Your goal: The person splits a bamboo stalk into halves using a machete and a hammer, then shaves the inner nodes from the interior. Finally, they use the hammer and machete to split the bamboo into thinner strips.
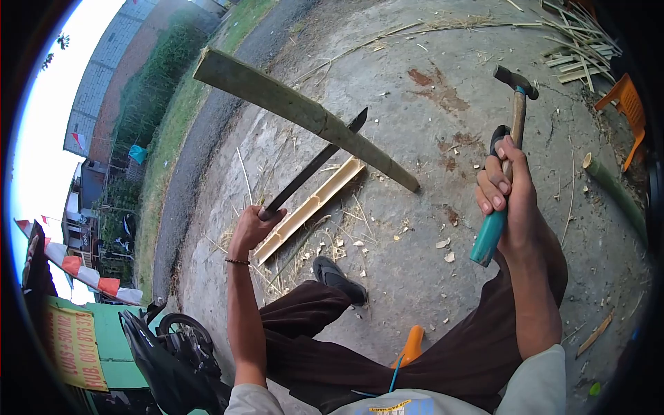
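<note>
My left hand (254,229) is closed around the handle of a machete (304,174). The long dark blade crosses a bamboo pole (277,93), which hides part of it; the tip shows beyond the pole's far side. The pole slants across the view, its narrow-looking end on the concrete. On the right, my right hand (510,187) grips a hammer (517,114) by its handle, with the dark head raised and the teal grip end below my fingers. Under the machete, a split half of bamboo (311,209) lies with its pale hollow side up.
Bamboo chips (443,243) litter the concrete ground (415,283). A green bamboo pole (612,187) and an orange plastic chair (628,114) are at the right, split strips (581,52) behind. A motorcycle (169,346) stands at lower left. My shoe (339,278) is near the split half.
</note>
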